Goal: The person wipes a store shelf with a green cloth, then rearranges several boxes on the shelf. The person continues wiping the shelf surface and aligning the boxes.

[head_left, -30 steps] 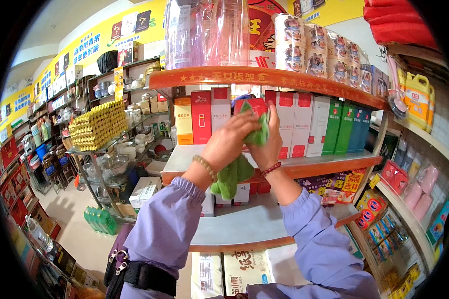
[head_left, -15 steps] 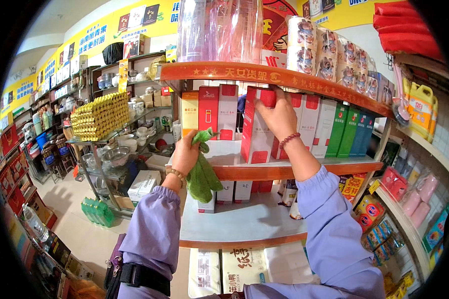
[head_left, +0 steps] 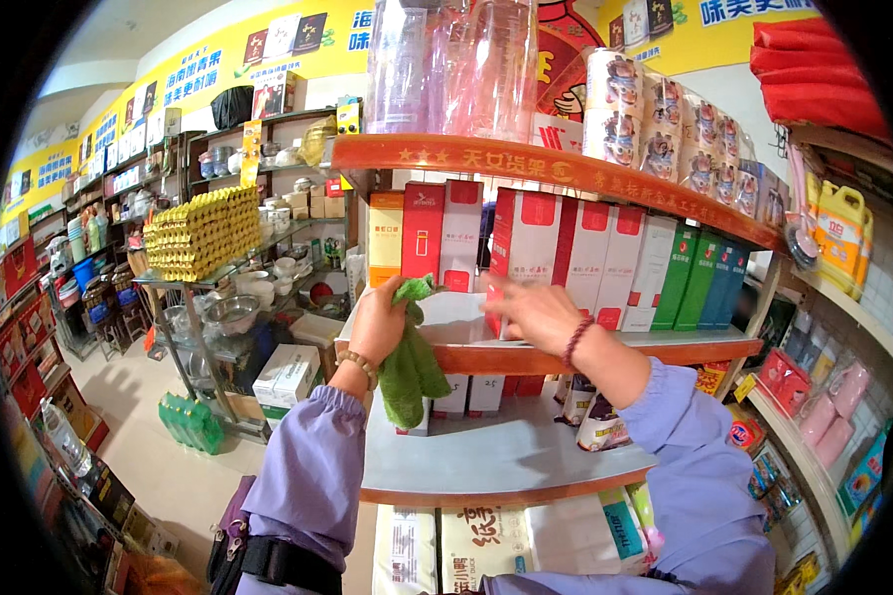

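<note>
My left hand point(head_left: 378, 322) is closed around a green cloth point(head_left: 414, 362), which hangs down in front of the shelf edge. My right hand point(head_left: 538, 315) is in front of a tall red-and-white box point(head_left: 531, 238), its fingers stretched out to the left and slightly blurred, with nothing held in them. That box stands upright in a row on the middle shelf point(head_left: 566, 353). Left of it, across a gap, are another white-and-red box point(head_left: 460, 238), a red box point(head_left: 423, 233) and a yellow-orange box point(head_left: 385, 238).
Green boxes point(head_left: 675, 278) and blue boxes point(head_left: 722, 283) end the row at right. Above, the top shelf point(head_left: 556, 171) carries wrapped paper rolls point(head_left: 660, 129). Small bags point(head_left: 600, 426) sit on the lower shelf point(head_left: 506, 461). Yellow egg trays point(head_left: 201, 233) are stacked at left; yellow jugs point(head_left: 841, 238) stand at right.
My right hand has let go of the red-and-white box and moved down and slightly left. The box now stands further back, in line with its row. The left hand still holds the cloth.
</note>
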### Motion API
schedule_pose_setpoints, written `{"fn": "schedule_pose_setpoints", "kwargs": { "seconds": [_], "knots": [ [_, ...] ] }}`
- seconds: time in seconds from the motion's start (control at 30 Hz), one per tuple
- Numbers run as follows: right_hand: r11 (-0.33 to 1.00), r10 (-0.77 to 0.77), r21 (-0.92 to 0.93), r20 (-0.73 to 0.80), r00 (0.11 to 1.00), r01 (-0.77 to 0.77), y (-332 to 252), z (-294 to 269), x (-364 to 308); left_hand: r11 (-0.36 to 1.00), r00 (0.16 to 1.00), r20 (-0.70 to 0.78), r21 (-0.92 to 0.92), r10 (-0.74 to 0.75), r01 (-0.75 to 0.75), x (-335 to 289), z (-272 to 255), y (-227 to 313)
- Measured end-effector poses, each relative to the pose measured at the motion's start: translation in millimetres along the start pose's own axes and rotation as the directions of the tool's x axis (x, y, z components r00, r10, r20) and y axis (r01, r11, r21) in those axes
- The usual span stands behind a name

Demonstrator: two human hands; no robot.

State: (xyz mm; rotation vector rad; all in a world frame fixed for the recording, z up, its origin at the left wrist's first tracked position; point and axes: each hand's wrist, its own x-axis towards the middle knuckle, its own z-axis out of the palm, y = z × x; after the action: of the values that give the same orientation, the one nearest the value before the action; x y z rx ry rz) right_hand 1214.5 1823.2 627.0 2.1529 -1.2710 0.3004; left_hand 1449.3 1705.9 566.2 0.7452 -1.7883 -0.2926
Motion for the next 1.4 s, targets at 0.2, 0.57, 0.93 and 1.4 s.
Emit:
{"fn": "schedule_pose_setpoints", "kwargs": {
  "seconds": [0.2, 0.57, 0.93, 1.4],
  "knots": [
    [0.952, -0.031, -0.306, -0.078, 0.996, 0.005, 11, 40, 21, 1.000, 1.000, 0.001, -0.004, 0.000, 0.000, -1, -4, 0],
    [0.967, 0.089, -0.239, -0.017, 0.996, -0.090, 5, 31, 35, 1.000, 1.000, 0.016, 0.006, -0.020, 0.019, -3, -4, 2],
    [0.835, 0.527, 0.198, -0.020, 0.850, -0.513, 57, 35, 176, 0.998, 1.000, 0.021, 0.064, 0.011, -0.013, -3, -4, 1],
    [0.635, 0.772, 0.454, -0.372, 0.515, -0.625, 24, 55, 174, 0.996, 0.997, -0.034, 0.062, 0.072, -0.070, -3, 0, 2]
  ]
}}
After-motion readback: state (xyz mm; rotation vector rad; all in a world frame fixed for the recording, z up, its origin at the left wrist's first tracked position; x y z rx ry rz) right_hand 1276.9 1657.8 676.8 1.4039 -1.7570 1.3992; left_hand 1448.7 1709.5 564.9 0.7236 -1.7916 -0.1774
